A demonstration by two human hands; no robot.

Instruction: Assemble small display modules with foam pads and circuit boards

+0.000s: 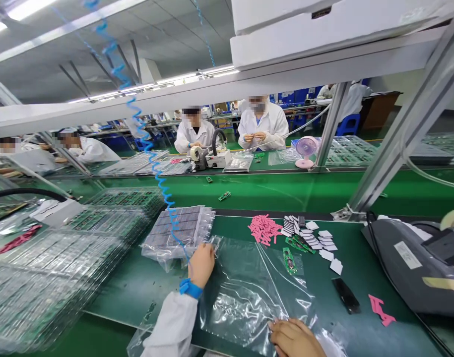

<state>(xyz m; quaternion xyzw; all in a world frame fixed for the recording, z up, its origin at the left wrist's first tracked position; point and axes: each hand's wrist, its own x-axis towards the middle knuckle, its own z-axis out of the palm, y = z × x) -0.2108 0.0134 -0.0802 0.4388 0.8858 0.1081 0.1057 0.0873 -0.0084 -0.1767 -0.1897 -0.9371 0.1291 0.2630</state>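
A large clear plastic bag [249, 282] lies flat and creased on the green bench in front of me. My left hand [202, 265], with a blue wrist strap [190, 288] on it, is closed at the bag's far left corner; its fingertips are partly hidden. My right hand [295, 337] rests palm down on the near right part of the bag, fingers stretched over the film. Just beyond my left hand sits a plastic-wrapped stack of grey strip-like pieces [184, 225]. A green circuit board [289, 261] lies by the bag's right edge.
Pink plastic pieces [264, 229] and white cards [325, 240] lie beyond the bag. Stacked clear trays of boards [74, 258] fill the left. A grey machine [409, 267] stands right. Behind runs a green conveyor [271, 191]; a coiled blue hose [162, 183] hangs ahead. Co-workers sit opposite.
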